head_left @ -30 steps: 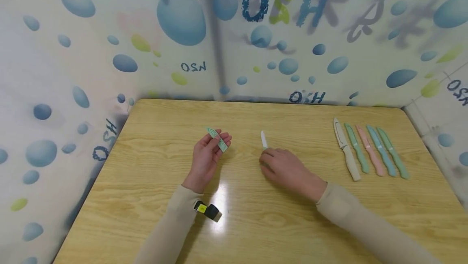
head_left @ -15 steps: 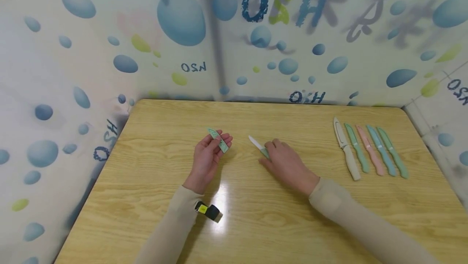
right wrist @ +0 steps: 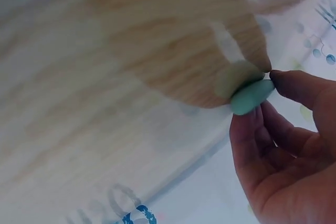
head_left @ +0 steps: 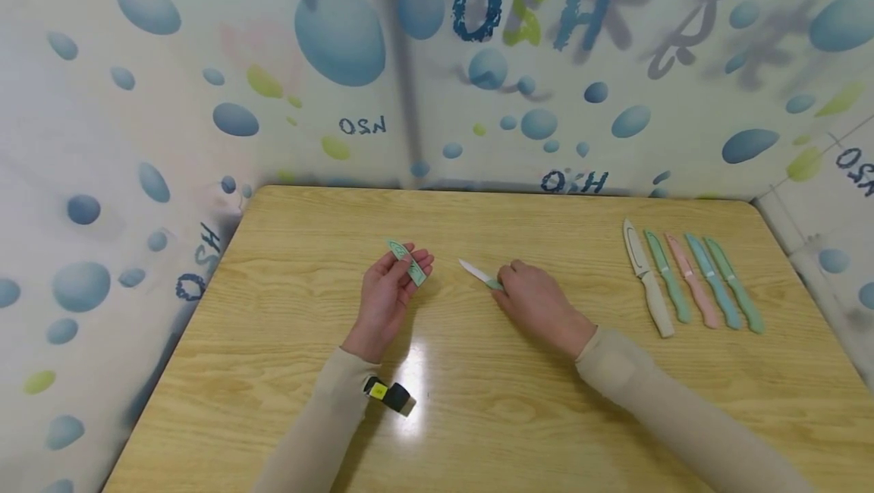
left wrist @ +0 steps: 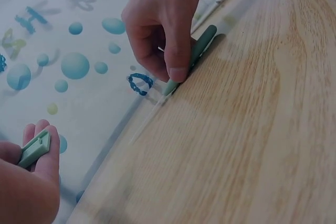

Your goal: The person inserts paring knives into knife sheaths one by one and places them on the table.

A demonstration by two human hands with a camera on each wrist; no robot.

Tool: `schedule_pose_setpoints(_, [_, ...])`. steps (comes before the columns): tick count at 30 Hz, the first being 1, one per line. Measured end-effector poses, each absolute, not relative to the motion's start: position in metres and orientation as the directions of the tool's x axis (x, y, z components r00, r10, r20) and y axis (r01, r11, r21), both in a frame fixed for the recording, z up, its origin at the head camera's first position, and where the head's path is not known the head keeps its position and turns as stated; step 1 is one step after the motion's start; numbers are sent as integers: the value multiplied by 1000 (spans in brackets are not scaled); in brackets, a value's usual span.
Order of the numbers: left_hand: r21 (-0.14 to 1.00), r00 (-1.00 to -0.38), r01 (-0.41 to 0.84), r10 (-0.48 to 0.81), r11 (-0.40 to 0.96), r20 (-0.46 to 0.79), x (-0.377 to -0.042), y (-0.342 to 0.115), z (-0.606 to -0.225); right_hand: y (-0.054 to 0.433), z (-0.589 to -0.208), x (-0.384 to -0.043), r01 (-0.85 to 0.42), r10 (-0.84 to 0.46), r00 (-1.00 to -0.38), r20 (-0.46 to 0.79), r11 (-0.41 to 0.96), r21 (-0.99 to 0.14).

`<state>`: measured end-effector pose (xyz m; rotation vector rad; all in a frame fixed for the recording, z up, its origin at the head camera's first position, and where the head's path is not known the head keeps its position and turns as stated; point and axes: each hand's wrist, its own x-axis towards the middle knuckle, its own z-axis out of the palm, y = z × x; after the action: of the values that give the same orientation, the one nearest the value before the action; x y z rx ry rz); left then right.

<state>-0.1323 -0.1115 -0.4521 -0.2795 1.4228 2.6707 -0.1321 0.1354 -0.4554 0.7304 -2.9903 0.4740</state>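
Note:
My left hand holds a small mint-green knife sheath between thumb and fingers, palm turned up, left of the table's middle. The left wrist view shows the sheath as a hollow piece lying on the fingers. To the right of it, my right hand pinches the green handle of a paring knife. Its white blade points left toward the sheath, with a gap between the two. In the left wrist view the handle lies low along the tabletop. Thumb and fingertips grip the handle in the right wrist view.
At the right of the wooden table, several sheathed knives lie side by side: a larger cream knife, then green, pink, blue and green ones. A patterned backdrop rises behind the table's far edge.
The knife in my right hand has turned from pointing away to pointing left, its tip shifting toward the left hand. The left hand and sheath have stayed nearly still.

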Motion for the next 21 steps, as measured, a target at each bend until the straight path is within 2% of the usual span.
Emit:
schedule_pose_setpoints(6, [807,-977,-182,9,-563,-214,-132,-112,-451,136,-453,-130,-393,-397,-916,52,867,-306])
schedule_pose_setpoints(14, [786,-972,-202,22,-585,-234,-131,-109,-451,146,-451,-114,-406,-360,-912,196,859,-312])
schedule_pose_setpoints(21, [776,-973,-204,34,-597,-230,-130,-102,-452,150,-443,-104,-355,-313,-935,168,844,-401])
